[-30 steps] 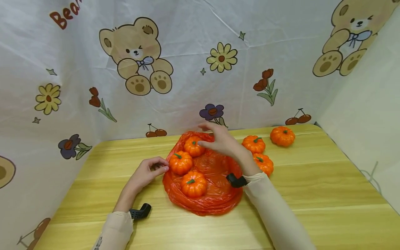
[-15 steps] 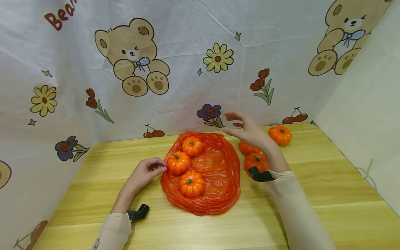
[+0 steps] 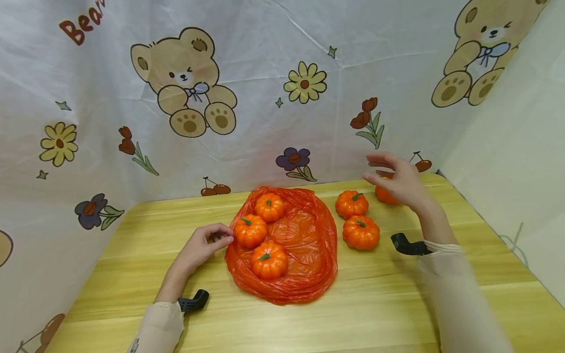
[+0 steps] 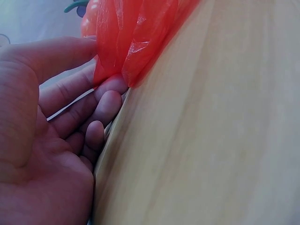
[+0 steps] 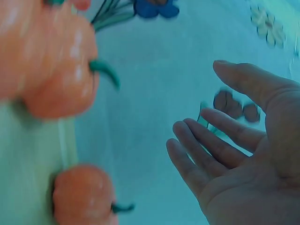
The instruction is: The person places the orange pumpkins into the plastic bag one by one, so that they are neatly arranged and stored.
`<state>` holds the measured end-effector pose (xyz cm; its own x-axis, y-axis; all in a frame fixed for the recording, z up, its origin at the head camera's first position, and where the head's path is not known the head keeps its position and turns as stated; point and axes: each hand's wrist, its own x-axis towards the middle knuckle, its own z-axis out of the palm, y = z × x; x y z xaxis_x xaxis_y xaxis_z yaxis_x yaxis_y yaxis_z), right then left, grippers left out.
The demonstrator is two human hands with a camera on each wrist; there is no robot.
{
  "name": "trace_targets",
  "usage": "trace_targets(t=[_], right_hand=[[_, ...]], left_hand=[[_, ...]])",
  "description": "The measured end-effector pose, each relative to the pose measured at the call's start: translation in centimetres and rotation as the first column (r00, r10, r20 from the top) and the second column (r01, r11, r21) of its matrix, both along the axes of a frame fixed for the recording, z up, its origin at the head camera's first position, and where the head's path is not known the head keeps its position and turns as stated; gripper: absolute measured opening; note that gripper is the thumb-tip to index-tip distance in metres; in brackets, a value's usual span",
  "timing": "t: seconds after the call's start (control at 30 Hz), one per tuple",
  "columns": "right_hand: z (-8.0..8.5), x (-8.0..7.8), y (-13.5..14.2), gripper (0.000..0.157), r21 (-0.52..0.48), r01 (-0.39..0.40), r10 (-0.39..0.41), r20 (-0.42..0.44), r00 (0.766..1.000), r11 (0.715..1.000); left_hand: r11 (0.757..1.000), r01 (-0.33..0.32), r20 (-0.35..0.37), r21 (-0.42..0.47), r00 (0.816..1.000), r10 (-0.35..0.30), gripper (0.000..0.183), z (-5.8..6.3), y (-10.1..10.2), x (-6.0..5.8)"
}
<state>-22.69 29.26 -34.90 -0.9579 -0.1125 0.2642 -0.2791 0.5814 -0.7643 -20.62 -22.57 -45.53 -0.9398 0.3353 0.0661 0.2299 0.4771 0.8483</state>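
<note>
A red plastic bag [image 3: 304, 289] lies spread wide on the table, with its rim rolled into a ring. Inside its left half sit three small orange pumpkins, a back one [image 3: 269, 208], a middle one [image 3: 250, 231] and a front one [image 3: 269, 261]. At the left rim my left hand [image 3: 206, 243] pinches the bag's edge between thumb and fingers, as the left wrist view shows with the red film [image 4: 136, 42]. My right hand [image 3: 403, 181] hovers at the back right with fingers spread, holding nothing. It partly hides a far pumpkin [image 3: 385, 195].
Two more pumpkins stand right of the bag, one [image 3: 351, 204] behind the other [image 3: 361, 233]. A wooden table [image 3: 362, 314] bears everything. Behind it hangs a white cloth [image 3: 260, 122] printed with bears and flowers; a pale wall [image 3: 507, 162] rises at the right.
My right hand has moved from above the back pumpkin in the bag rightward to the far pumpkin, uncovering the two pumpkins beside the bag. The left hand stays at the rim.
</note>
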Motion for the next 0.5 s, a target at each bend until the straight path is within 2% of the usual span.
trace_targets(t=[0.27,0.5], right_hand=[[-1.2,0.5,4.3,0.059,0.04,0.109,-0.109,0.008,0.994,0.993],[-1.7,0.3,5.6,0.06,0.034,0.138,-0.14,0.048,0.989,0.99]], left_hand=[[1.0,-0.015,0.02,-0.013,1.0,0.015,0.013,0.1,0.0,0.1],[1.0,-0.01,0.017,-0.007,1.0,0.01,0.014,0.0,0.0,0.0]])
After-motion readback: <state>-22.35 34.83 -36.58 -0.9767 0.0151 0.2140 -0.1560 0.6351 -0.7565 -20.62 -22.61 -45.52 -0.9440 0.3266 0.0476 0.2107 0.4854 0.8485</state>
